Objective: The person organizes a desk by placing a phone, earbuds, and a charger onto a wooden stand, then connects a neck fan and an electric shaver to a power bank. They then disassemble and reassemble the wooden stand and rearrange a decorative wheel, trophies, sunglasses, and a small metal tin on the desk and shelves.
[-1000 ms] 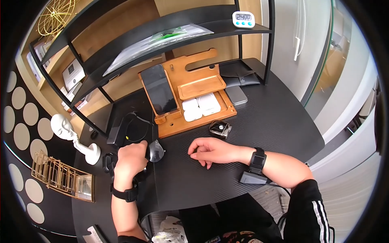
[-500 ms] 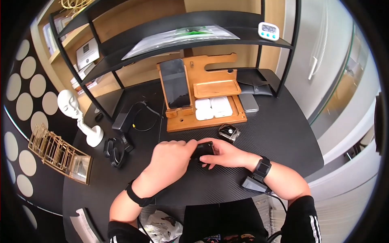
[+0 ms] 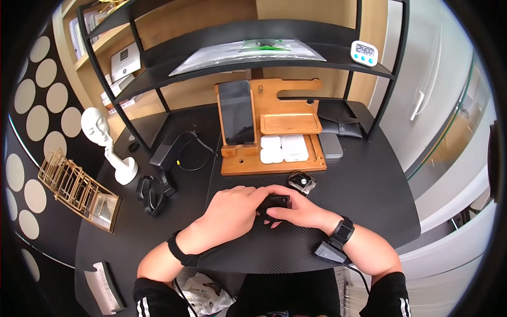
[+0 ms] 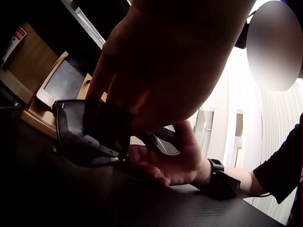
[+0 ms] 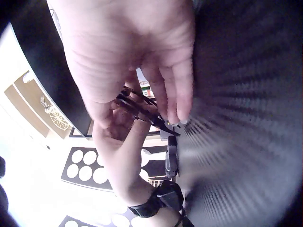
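Note:
Dark sunglasses [image 3: 275, 203] are between both hands, above the desk's front part. The left hand [image 3: 232, 212] grips them from the left, its fingers curled at the frame; in the left wrist view one lens of the sunglasses [image 4: 78, 135] shows below the left hand [image 4: 161, 61]. At their other side the right hand [image 3: 302, 210] holds them with thumb and fingers, the thumb along the near edge. In the right wrist view the sunglasses [image 5: 144, 113] appear as thin dark bars between the right hand [image 5: 132, 42] and the left hand [image 5: 123, 146]. The fingertips are partly hidden.
Behind the hands stand a wooden stand [image 3: 237, 166] with a phone [image 3: 237, 113] and white cases [image 3: 293, 148]. A watch-like item [image 3: 302, 182] lies beside the right hand. To the left are a black strapped device [image 3: 152, 194], a cable [image 3: 203, 165] and a white figurine [image 3: 125, 170].
The left hand has lifted the sunglasses from the desk's left side and carried them right to the right hand, which now holds them too. The head view has shifted.

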Motion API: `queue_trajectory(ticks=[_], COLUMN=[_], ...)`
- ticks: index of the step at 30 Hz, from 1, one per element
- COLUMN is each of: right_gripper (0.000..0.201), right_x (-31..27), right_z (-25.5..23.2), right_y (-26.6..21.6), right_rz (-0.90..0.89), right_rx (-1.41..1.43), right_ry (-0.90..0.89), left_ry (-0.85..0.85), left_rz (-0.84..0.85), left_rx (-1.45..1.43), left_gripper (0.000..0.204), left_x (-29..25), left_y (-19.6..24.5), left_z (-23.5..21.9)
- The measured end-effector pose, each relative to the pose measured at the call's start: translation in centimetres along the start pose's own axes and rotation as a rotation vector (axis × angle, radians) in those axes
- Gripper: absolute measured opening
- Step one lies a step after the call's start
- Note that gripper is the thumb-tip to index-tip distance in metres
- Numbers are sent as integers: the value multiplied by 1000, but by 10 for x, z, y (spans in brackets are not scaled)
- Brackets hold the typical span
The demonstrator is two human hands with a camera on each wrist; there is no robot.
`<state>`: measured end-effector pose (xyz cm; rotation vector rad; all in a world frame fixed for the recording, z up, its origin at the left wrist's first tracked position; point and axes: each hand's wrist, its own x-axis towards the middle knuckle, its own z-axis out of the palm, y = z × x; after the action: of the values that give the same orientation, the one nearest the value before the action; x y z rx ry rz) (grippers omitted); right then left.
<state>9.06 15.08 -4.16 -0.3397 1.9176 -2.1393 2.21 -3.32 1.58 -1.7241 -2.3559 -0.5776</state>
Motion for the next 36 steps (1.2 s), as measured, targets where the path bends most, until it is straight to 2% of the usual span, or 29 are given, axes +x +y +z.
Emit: queue_trajectory(ticks=[1,2,3,4,5,7,9,12,13,15,16,19,22,24,26,30,32,36], right_gripper=[46,50,57,70,70,67,61,44,44,45,40,36,29,33,43,54,79,90], right_x=[0,0,-1,-2,-2,-1,1,2,2,2,3,1,1,1,0,1,2,1], right_z=[-4,-7,-8,-4,-5,-7,-8,-13,-13,-13,-15,-14,-12,-13,-15,-10,-11,-10], right_y=[2,3,2,1,0,-1,6,13,13,12,13,5,3,3,5,0,-2,-1], right_rz=[-7,-38,-70,-107,-112,-46,-50,-106,-105,-165,-246,-200,-174,-161,-143,-125,-45,-27], right_rx=[-1,148,295,187,186,191,242,319,318,508,470,488,529,548,541,488,522,588], right_ry=[12,-39,-93,-24,-14,-50,-38,-101,-94,-58,-37,73,63,63,-75,-57,-90,-129], left_ry=[4,1,-55,-113,-119,-83,-126,-143,-181,-171,-139,-125,-108,-108,-126,-134,-123,-99], left_rz=[-38,-25,-103,-183,-173,-274,-304,-331,-467,-524,-559,-609,-631,-620,-615,-603,-608,-549], left_rx=[-103,-102,-277,-452,-452,-843,-897,-1389,-1345,-1499,-1545,-1758,-1771,-1714,-1613,-1488,-1473,-1396], left_gripper=[30,30,31,31,31,34,37,36,35,36,38,43,41,40,38,36,36,39], left_x=[2,3,3,3,3,3,3,7,6,7,8,8,8,8,9,11,10,9], left_y=[2,3,2,2,2,3,-5,-18,-19,-27,-28,-39,-39,-34,-30,-26,-26,-24], left_z=[-4,-8,-12,-14,-14,-13,-8,-5,-13,-13,-14,-13,-9,-6,-5,-3,-3,-1])
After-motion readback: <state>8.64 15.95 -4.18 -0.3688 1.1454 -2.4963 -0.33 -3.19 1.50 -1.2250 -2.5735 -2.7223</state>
